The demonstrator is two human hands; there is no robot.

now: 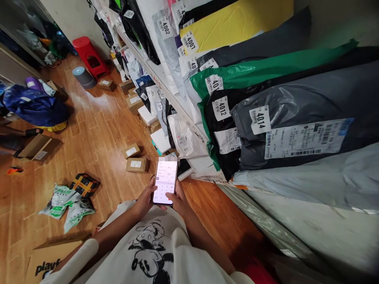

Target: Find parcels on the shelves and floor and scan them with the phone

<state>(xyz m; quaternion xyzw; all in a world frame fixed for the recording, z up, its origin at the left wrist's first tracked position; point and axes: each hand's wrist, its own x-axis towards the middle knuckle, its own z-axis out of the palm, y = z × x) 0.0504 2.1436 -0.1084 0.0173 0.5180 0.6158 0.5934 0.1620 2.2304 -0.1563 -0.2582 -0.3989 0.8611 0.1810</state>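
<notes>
A lit smartphone (164, 177) is held upright in front of my body, with a number keypad on the lower part of its screen. My left hand (145, 200) wraps the phone's left edge, its thumb beside the keypad. From the other side my right hand (178, 199) grips the right edge, and its thumb lies over the lower keypad. The finer text on the display is too small to read. Just right of the phone, shelves hold labelled parcels, among them a dark grey mailer bag (302, 106) marked 4014 and a black one marked 4012.
Small cardboard boxes (137, 165) lie on the wooden floor ahead. Green-and-white bags (60, 201) and a black-and-orange box (85, 184) sit to the left. Further off stand a red stool (90, 57) and a grey bin (84, 77). Part of another person's leg shows at the left edge.
</notes>
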